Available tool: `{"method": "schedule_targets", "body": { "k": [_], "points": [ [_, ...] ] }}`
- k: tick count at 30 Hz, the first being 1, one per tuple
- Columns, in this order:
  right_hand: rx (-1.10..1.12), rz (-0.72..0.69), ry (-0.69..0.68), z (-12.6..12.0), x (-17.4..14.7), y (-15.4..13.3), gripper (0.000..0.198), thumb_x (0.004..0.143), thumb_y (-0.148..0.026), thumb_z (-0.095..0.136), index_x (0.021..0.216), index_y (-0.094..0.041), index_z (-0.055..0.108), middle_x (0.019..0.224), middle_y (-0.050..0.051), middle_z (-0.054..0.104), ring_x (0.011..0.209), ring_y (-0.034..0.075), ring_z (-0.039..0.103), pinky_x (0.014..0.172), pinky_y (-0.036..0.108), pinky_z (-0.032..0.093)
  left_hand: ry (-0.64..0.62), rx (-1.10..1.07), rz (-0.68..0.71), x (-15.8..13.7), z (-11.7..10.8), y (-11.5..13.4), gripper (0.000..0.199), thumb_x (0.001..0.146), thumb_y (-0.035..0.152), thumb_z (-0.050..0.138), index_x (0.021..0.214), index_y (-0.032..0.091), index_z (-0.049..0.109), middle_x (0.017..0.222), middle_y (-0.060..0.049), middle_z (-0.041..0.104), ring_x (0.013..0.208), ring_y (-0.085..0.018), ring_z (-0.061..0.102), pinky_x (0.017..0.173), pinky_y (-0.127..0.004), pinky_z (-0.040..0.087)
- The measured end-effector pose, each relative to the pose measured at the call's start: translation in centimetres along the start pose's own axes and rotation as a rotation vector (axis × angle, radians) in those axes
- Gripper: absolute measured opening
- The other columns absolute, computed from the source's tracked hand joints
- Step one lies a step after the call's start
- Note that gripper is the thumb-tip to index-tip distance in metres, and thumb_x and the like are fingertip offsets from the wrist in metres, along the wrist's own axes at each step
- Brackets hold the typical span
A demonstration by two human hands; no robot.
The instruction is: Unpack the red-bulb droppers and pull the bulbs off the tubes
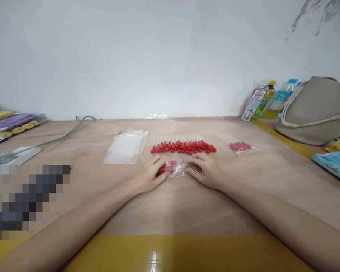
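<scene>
Near the centre of the frame, the left hand (154,173) curls its thumb and fingers around a cluster of red pieces (163,169), clamped on their rounded ends and partly hiding them. A crinkled bag (179,169) of thin, clear plastic spreads from there toward the right hand (206,170), its film glossy and creased, with more red showing through its left part. The right hand's thumb and fingertips stand a little apart at the film's right edge; whether they pinch it, I cannot tell. Just above the hands, a row of sticks (183,145) lies side by side, with slim pale shafts pointing up the frame and smooth, bulb-shaped red heads toward the hands. Left of the row is an overlapping stack of flat, translucent rectangular sleeves (125,147); to its right, a flat clear packet (239,146) has red pieces grouped inside. Everything rests on a tabletop (172,215) with faint wood grain, bordered along the bottom of the frame by a shiny yellow strip (124,251).
</scene>
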State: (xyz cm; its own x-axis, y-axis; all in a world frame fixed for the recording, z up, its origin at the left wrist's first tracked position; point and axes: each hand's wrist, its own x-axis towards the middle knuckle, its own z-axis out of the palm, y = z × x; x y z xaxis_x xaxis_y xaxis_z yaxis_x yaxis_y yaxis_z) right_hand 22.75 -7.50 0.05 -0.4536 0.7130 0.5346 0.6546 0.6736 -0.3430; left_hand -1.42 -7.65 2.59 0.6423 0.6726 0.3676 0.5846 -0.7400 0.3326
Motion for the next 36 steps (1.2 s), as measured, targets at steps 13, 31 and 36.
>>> {"method": "schedule_targets", "body": {
  "k": [13,31,36],
  "points": [
    [0.006,-0.059,-0.008,-0.1,-0.3,0.2,0.032,0.079,-0.034,0.056,0.105,-0.017,0.059,0.096,0.01,0.056,0.089,0.02,0.052,0.08,0.036,0.044,-0.028,-0.513,-0.09,-0.1,-1.4,-3.4,0.022,0.076,0.033,0.061,0.091,0.016,0.063,0.09,-0.007,0.061,0.079,-0.015,0.058,0.071,-0.028,0.049],
    [-0.023,-0.075,-0.02,0.0,-0.3,0.3,0.03,0.081,-0.035,0.053,0.104,-0.017,0.06,0.097,0.01,0.056,0.09,0.021,0.052,0.082,0.039,0.043,0.6,0.085,-0.397,0.5,-6.5,-8.5,0.026,0.072,0.041,0.061,0.087,0.022,0.069,0.085,-0.003,0.065,0.074,-0.016,0.06,0.074,-0.03,0.05],
    [-0.026,-0.085,-0.018,-0.1,-0.3,0.2,0.029,0.082,-0.034,0.052,0.104,-0.018,0.059,0.098,0.01,0.056,0.091,0.021,0.052,0.081,0.039,0.044,0.443,0.304,-0.179,1.9,-2.9,-9.2,0.028,0.081,0.039,0.05,0.09,0.021,0.069,0.081,-0.004,0.059,0.069,-0.014,0.055,0.067,-0.026,0.045]
  ]
}}
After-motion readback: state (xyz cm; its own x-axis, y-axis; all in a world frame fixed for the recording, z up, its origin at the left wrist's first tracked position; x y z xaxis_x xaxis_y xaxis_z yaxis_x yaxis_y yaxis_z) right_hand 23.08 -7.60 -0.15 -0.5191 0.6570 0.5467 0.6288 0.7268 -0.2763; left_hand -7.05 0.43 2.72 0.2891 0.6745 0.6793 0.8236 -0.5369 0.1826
